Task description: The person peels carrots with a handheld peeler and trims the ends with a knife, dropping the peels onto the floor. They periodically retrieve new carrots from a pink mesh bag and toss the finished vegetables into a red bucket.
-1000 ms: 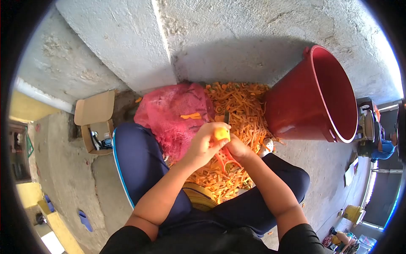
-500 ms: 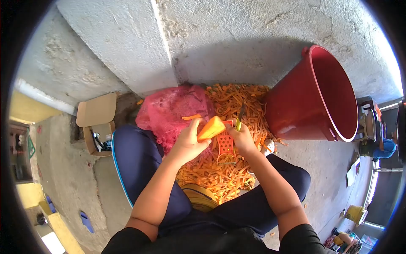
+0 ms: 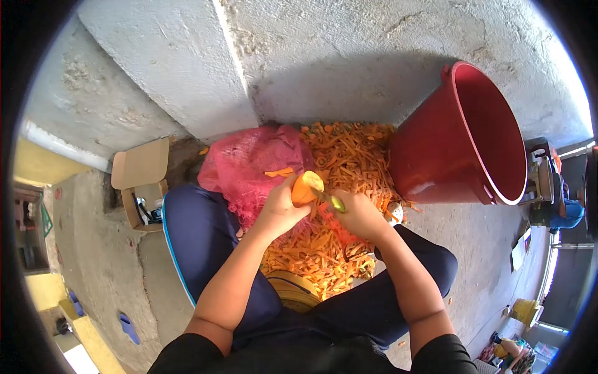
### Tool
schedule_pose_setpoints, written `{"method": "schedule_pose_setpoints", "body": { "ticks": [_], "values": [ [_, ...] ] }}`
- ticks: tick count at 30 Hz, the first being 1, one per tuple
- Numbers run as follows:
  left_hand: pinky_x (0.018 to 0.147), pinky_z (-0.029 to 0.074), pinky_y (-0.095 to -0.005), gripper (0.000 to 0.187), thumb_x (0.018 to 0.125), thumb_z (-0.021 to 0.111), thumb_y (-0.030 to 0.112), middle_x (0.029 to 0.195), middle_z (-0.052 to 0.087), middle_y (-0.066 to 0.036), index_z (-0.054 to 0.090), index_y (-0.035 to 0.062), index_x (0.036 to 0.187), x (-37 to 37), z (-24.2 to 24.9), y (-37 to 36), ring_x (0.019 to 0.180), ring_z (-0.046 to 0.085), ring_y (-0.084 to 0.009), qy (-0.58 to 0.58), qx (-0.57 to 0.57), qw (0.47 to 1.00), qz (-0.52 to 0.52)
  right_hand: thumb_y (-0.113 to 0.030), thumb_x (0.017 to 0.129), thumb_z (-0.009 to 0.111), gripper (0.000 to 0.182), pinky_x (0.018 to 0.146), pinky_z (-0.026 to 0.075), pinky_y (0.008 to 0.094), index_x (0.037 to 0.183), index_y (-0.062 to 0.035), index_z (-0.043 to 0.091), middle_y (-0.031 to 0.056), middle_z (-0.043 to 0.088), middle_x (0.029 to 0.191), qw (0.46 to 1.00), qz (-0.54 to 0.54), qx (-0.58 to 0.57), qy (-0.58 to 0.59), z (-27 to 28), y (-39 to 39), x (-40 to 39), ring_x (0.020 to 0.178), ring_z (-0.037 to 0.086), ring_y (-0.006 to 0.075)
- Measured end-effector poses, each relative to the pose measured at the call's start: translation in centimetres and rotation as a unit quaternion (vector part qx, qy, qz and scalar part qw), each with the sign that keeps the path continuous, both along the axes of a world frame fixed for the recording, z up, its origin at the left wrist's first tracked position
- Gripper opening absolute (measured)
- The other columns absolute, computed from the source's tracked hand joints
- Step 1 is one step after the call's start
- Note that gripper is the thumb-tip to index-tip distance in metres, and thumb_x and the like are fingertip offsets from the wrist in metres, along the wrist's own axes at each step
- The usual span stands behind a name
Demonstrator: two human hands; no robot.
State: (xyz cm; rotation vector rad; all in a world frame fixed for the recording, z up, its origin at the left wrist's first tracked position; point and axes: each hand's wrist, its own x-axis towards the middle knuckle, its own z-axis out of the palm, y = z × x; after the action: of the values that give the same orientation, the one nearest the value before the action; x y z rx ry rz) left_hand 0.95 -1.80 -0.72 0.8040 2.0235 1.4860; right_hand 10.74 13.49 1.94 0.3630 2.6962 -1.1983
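My left hand (image 3: pixel 281 209) is wrapped around a thick peeled carrot (image 3: pixel 306 189), its pale cut end facing right. My right hand (image 3: pixel 359 216) grips a small knife (image 3: pixel 337 204) by its yellow-green handle, the blade pointing left against or very near the carrot's cut end. The same hand also keeps hold of a red-orange peeler (image 3: pixel 334 225) with holes in it, which hangs below the fingers. Under both hands spreads a heap of orange peelings (image 3: pixel 317 252). A pink mesh sack (image 3: pixel 249 159) lies just beyond my left hand.
A tall maroon bucket (image 3: pixel 430 149) leans at the right by the rough wall (image 3: pixel 336 56). An opened cardboard box (image 3: pixel 142 169) sits left of my knee. A yellow rim (image 3: pixel 289 288) shows between my legs. Farther off lies a blue slipper (image 3: pixel 128 327).
The knife has swung from pointing away to pointing left at the carrot's end. The peeler has tilted down and right with my right hand. The carrot has turned slightly more upright.
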Motion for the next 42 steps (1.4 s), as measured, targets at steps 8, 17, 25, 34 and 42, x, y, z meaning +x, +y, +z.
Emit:
{"method": "schedule_pose_setpoints", "body": {
  "ticks": [8, 17, 25, 34, 42],
  "values": [
    [0.067, 0.044, -0.0305, 0.035, 0.062, 0.063, 0.005, 0.079, 0.058, -0.015, 0.050, 0.0000, 0.094, -0.1, 0.5, 0.1, 0.077, 0.058, -0.0264, 0.020, -0.051, 0.998, -0.031, -0.013, 0.070, 0.053, 0.019, 0.064, 0.042, 0.0440, 0.085, -0.0011, 0.051, 0.0220, 0.056, 0.071, 0.999, 0.025, 0.017, -0.015, -0.8, 0.2, -0.1, 0.072, 0.054, 0.0383],
    [0.066, 0.044, -0.0297, 0.035, 0.062, 0.062, 0.006, 0.078, 0.059, -0.014, 0.053, 0.0006, 0.095, -0.2, 1.3, 0.1, 0.073, 0.059, -0.0223, -0.028, -0.086, 0.995, -0.046, -0.012, 0.070, 0.054, 0.018, 0.061, 0.042, 0.0416, 0.085, -0.0020, 0.050, 0.0211, 0.055, 0.068, 0.999, 0.033, 0.021, 0.012, -1.0, 0.2, -0.2, 0.069, 0.053, 0.0376],
    [0.065, 0.044, -0.0294, 0.035, 0.062, 0.062, 0.006, 0.077, 0.059, -0.013, 0.053, 0.0008, 0.095, -0.3, 0.9, 0.2, 0.071, 0.058, -0.0217, -0.042, -0.077, 0.995, -0.048, -0.012, 0.069, 0.055, 0.018, 0.061, 0.042, 0.0438, 0.082, -0.0024, 0.047, 0.0213, 0.055, 0.067, 0.998, 0.045, 0.029, 0.024, -0.9, 0.3, -0.3, 0.068, 0.054, 0.0381],
    [0.065, 0.044, -0.0302, 0.036, 0.061, 0.062, 0.009, 0.076, 0.059, -0.013, 0.052, 0.0020, 0.096, -0.4, 0.9, 0.2, 0.070, 0.058, -0.0225, -0.017, -0.067, 0.994, -0.085, -0.013, 0.069, 0.053, 0.019, 0.063, 0.042, 0.0443, 0.084, -0.0023, 0.049, 0.0213, 0.056, 0.071, 0.997, 0.054, 0.043, 0.015, -1.6, 0.5, -0.4, 0.071, 0.054, 0.0384],
    [0.064, 0.044, -0.0294, 0.035, 0.060, 0.064, 0.005, 0.077, 0.059, -0.013, 0.054, 0.0026, 0.093, -0.2, 1.0, 0.2, 0.070, 0.058, -0.0219, 0.051, -0.102, 0.986, -0.120, -0.014, 0.069, 0.054, 0.022, 0.067, 0.043, 0.0435, 0.088, -0.0028, 0.052, 0.0218, 0.057, 0.076, 0.998, 0.039, 0.041, -0.027, -2.4, 0.6, -0.4, 0.077, 0.054, 0.0371]
  ]
}}
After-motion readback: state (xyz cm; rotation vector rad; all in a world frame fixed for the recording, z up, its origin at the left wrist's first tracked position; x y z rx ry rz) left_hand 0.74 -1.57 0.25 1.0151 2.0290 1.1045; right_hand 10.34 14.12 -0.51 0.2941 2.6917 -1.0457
